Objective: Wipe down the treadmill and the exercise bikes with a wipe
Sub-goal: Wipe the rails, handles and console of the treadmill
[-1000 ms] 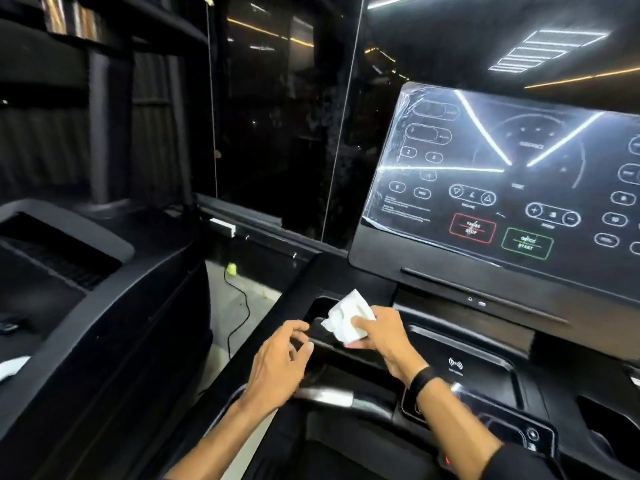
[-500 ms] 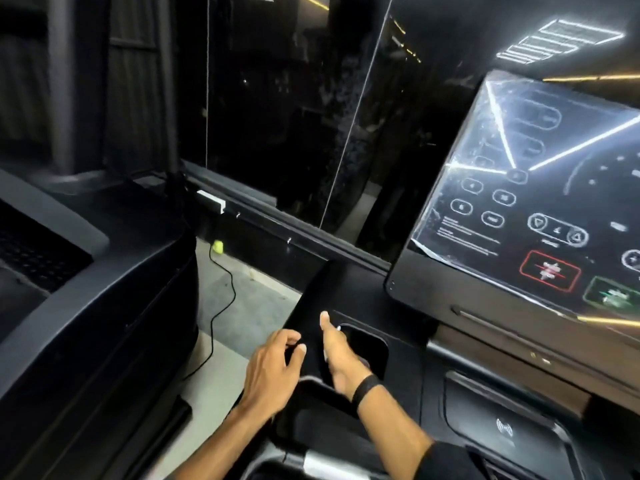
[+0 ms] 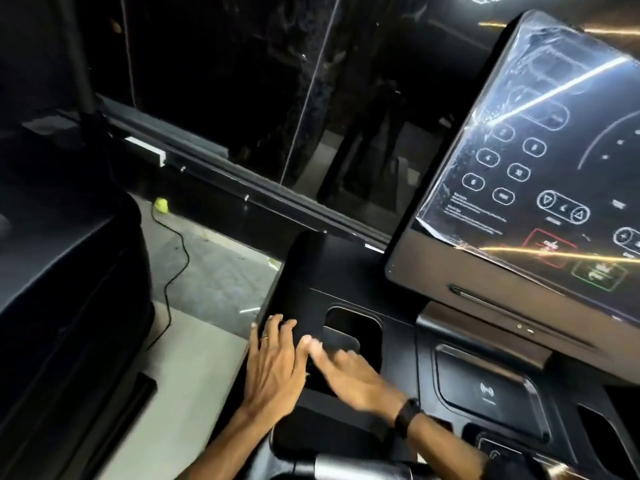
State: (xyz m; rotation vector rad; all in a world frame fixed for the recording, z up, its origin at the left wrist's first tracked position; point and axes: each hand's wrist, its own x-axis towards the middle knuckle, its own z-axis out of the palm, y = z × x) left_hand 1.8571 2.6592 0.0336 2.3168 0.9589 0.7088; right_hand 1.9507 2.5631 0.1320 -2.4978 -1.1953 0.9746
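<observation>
The black treadmill console (image 3: 304, 282) fills the lower right, with its film-covered touch screen (image 3: 519, 161) tilted above. My left hand (image 3: 273, 365) lies flat, fingers straight, on the console's left edge. Beside it, my right hand (image 3: 349, 379), blurred and wearing a black wristband, stretches flat across the front of the cup-holder recess (image 3: 353, 323), and its fingertips meet my left thumb. No wipe is visible; whether it lies under my right palm I cannot tell.
Another black machine (image 3: 69, 271) stands close on the left across a strip of grey floor. A black cable (image 3: 173, 271) runs to a yellow-green object (image 3: 161, 205). Dark glass panels (image 3: 225, 81) rise behind. A charging pad (image 3: 485, 386) and a silver handlebar (image 3: 346, 465) sit lower right.
The white wipe that my right hand pinched a second ago is out of sight. My right hand went from edge-on to flat at the recess. The view swung left and down.
</observation>
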